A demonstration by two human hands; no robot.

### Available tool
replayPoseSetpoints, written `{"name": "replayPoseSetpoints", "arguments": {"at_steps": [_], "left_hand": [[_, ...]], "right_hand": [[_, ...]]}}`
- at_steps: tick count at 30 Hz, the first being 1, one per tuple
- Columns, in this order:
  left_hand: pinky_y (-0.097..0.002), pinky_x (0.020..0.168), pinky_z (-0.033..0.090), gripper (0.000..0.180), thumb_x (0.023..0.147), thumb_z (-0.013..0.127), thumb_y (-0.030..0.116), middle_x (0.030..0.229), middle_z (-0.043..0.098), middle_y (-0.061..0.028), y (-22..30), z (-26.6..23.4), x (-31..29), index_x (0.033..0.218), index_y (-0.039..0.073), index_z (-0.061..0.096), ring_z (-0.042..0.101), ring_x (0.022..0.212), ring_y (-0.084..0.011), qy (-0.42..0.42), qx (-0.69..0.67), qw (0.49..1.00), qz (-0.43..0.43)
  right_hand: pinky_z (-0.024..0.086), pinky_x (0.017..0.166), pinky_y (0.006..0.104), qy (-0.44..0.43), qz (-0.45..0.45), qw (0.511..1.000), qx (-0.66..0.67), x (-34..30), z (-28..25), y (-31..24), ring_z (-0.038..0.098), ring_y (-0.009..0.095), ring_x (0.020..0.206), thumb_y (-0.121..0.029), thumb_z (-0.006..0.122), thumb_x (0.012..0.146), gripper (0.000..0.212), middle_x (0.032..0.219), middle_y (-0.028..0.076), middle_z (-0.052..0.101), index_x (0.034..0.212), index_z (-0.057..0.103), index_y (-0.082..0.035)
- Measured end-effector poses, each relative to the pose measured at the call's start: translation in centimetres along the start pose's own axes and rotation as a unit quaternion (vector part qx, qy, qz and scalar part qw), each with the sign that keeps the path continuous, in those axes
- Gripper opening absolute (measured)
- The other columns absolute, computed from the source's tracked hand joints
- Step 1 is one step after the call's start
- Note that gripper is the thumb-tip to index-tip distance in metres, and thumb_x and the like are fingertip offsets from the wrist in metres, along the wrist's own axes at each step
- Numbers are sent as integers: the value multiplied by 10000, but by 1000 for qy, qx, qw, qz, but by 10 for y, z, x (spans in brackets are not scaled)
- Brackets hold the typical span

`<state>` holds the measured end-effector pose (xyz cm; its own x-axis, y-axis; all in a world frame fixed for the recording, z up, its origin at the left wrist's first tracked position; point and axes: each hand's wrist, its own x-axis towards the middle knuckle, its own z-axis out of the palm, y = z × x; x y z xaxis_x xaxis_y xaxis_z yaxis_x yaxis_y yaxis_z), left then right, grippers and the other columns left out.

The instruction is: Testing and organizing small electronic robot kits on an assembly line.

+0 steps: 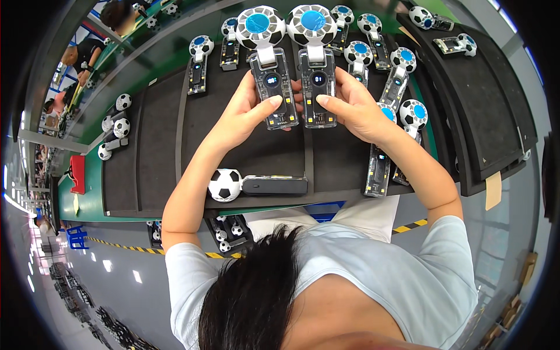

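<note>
My left hand grips a handheld device with a clear casing and a black-and-white football-patterned head with a blue disc. My left thumb lies on its front, below a small lit round display. My right hand holds a matching device the same way, thumb on the casing, its display also lit. The two stand upright side by side, their ball heads touching or nearly so. Below my hands, one more such device lies on its side on the black mat, its dark side facing up.
Several similar devices lie behind and right of my hands, such as one device near the front edge. More lie at the mat's left. A black tray stands at the right, a red object at the far left. People work at the upper left.
</note>
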<state>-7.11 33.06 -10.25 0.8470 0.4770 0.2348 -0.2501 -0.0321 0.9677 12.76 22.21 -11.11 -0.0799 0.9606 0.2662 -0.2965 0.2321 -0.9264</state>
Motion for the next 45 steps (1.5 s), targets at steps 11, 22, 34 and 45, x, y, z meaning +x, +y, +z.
{"name": "replayPoseSetpoints", "arguments": {"at_steps": [11, 22, 34, 45], "left_hand": [[-426, 885, 533, 520, 931, 541, 115, 1256, 532, -232, 4, 0, 0, 1338, 2, 238, 619, 1058, -300, -2, 3, 1000, -12], [-432, 912, 520, 517, 933, 542, 117, 1266, 523, -236, 2, -1, -1, 1340, 7, 243, 610, 1078, -302, -1, 0, 1000, -14], [-430, 958, 489, 499, 925, 503, 33, 1314, 484, -249, 4, -1, 0, 1340, 18, 226, 577, 1137, -295, -14, 26, 1000, 4], [-402, 974, 467, 483, 912, 510, 20, 1268, 508, -221, 8, 3, -2, 1309, -3, 236, 563, 1167, -293, 0, 86, 996, 23]], "right_hand": [[506, 945, 405, 5, 4, 1000, 1, 0, -1, 2, 603, 270, 1089, -133, 570, 913, 499, 1256, 193, 541, 1332, 345, 16], [488, 967, 410, 4, -7, 1000, -3, 0, 1, 0, 596, 271, 1101, -108, 564, 904, 491, 1251, 186, 543, 1327, 347, 12], [492, 960, 406, 11, 3, 1000, -26, 1, -1, -1, 587, 267, 1119, -113, 577, 891, 488, 1260, 176, 536, 1314, 362, -1], [506, 941, 412, 25, 4, 1000, -13, 0, 0, -3, 577, 290, 1139, -78, 555, 886, 469, 1286, 210, 517, 1306, 361, 0]]}}
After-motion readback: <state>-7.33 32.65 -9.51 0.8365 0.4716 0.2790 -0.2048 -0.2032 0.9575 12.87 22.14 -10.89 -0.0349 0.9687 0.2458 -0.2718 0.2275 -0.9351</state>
